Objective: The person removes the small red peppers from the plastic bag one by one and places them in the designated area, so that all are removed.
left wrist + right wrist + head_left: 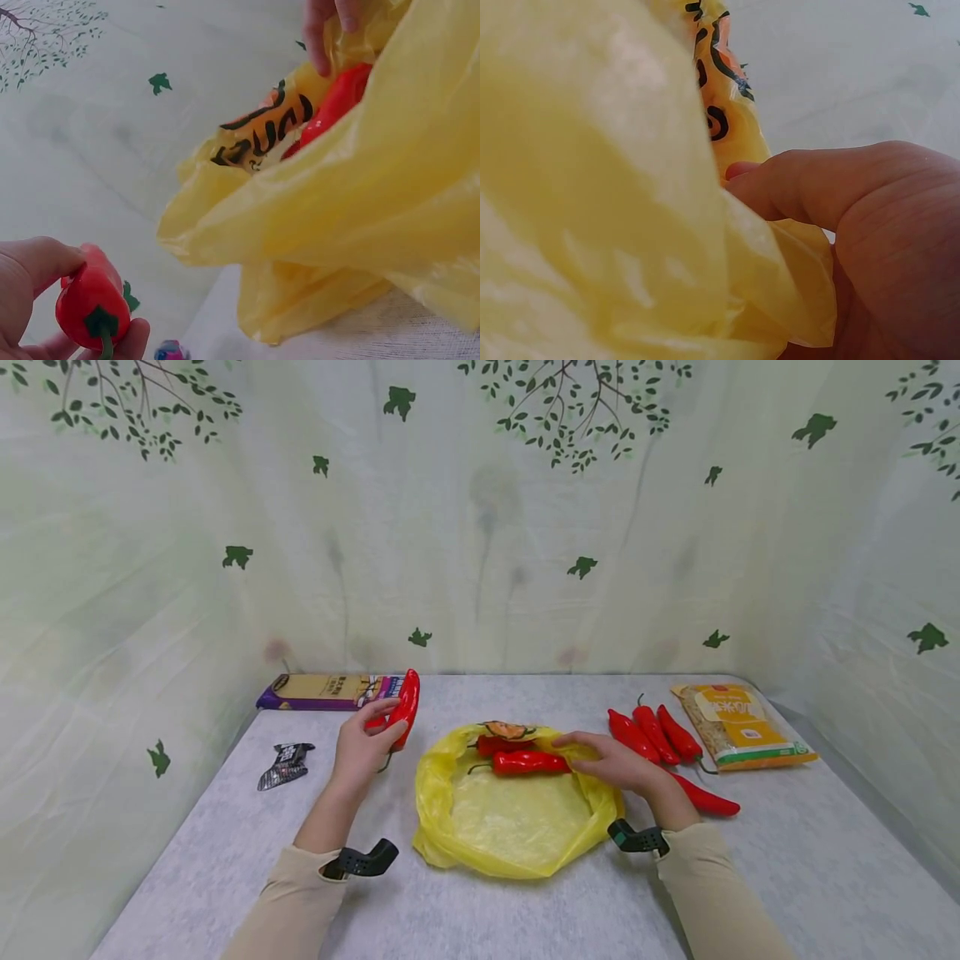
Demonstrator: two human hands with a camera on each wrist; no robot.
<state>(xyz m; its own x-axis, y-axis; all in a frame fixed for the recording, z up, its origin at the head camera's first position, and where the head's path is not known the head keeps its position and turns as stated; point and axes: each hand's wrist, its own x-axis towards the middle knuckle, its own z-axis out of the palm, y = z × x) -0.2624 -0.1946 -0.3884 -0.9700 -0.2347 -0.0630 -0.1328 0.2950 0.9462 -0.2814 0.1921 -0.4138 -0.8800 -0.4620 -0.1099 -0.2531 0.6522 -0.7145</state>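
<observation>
My left hand holds a red chili pepper upright between thumb and fingers, left of the yellow plastic bag. In the left wrist view the held pepper shows its green stem end toward the camera. A bit of red also shows behind the fingers; I cannot tell if it belongs to another pepper. The bag lies with its mouth wide, and two red peppers are inside near its far rim. My right hand pinches the bag's right rim; in the right wrist view the thumb presses the yellow plastic.
Several red peppers lie right of the bag, one partly behind my right wrist. Beyond them is an orange-yellow food packet. At the back left lies a purple and tan package, with a small black wrapper nearer.
</observation>
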